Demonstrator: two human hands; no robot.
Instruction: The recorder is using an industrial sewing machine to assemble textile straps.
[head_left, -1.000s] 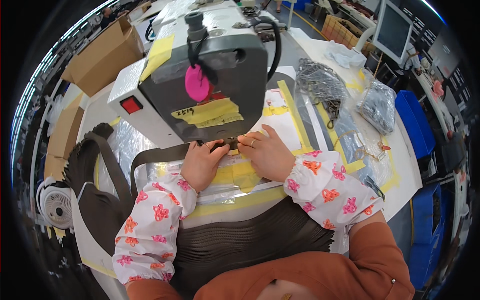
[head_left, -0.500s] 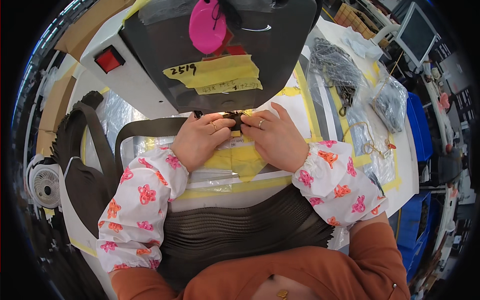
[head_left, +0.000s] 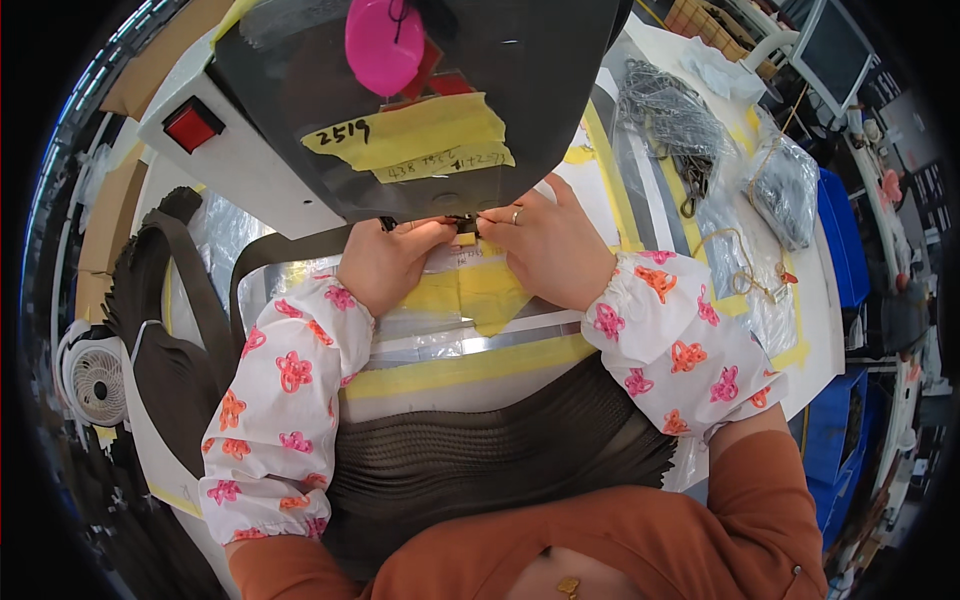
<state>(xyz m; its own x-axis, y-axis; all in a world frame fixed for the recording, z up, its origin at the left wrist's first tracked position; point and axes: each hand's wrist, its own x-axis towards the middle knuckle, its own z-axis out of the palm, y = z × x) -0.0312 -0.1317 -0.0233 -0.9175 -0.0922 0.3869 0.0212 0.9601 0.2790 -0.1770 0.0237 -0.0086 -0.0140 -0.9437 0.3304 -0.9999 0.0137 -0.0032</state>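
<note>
Under the front edge of a machine head (head_left: pixel 400 125), my two hands meet at a small dark piece. My left hand (head_left: pixel 385 262) is closed, its thumb and fingertips pinching the end of a dark olive webbing strap (head_left: pixel 295 244) that loops in from the left. From the other side, my right hand (head_left: pixel 560 248) closes thumb and forefinger on the same spot. The fingertips and machine edge partly hide the strap end, so its exact shape cannot be made out. Yellow tape (head_left: pixel 490 295) covers the work surface just below my hands.
Stacked dark straps (head_left: pixel 490 450) lie along the near table edge. A tied bundle of straps (head_left: pixel 170 350) hangs at the left, by a small white fan (head_left: pixel 97 380). Bagged dark cords (head_left: pixel 670 120) and a clear plastic packet (head_left: pixel 780 200) rest on the right, near blue bins (head_left: pixel 842 240).
The machine appears shifted slightly left and up in the view. My left fingers have curled in closer at the machine edge, and less of the small dark piece shows between my hands.
</note>
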